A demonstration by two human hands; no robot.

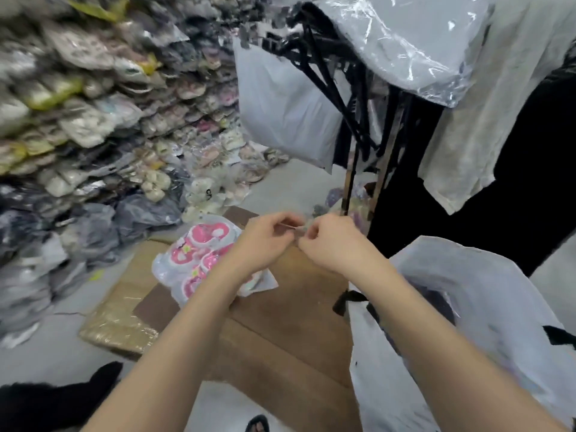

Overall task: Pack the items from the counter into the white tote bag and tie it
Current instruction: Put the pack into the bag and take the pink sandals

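My left hand [265,238] and my right hand [330,241] meet above the cardboard counter [280,322]. Both pinch a thin, blurred, clear strip or small packet [294,227] stretched between the fingertips; I cannot tell exactly what it is. Under my left forearm lies a clear plastic pack of pink and white items [199,254] on the cardboard. The white tote bag [467,322] stands open at the lower right, with dark contents and a black strap [346,302] showing at its mouth.
Stacks of bagged goods [93,104] fill the left wall. Black hangers [336,73] and white cloth under clear plastic [420,42] hang at the upper right. A white bag [280,110] hangs behind. A flat cardboard sheet [118,316] lies on the grey floor.
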